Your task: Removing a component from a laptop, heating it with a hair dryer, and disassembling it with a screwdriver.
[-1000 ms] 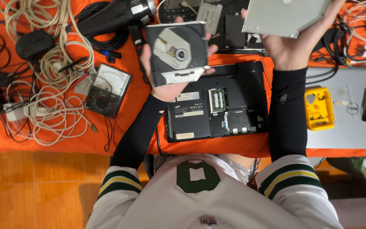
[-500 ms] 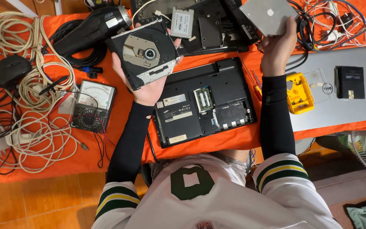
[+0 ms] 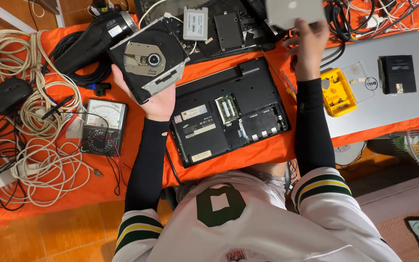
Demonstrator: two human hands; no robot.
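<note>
I see several stickers on the underside of the black laptop [image 3: 231, 114] lying open on the orange cloth: a pale rectangular label [image 3: 193, 112] near its left edge, a longer white strip label [image 3: 204, 130] below that, and a small pale yellowish sticker [image 3: 201, 155] by the near corner. A white label [image 3: 114, 31] sits on the black hair dryer [image 3: 93, 39] at the top left. The meter [image 3: 104, 127] beside the cables has a pale rectangular dial face [image 3: 105, 108]. The small silver drive [image 3: 195, 23] at the top carries a pale sticker covering its face.
</note>
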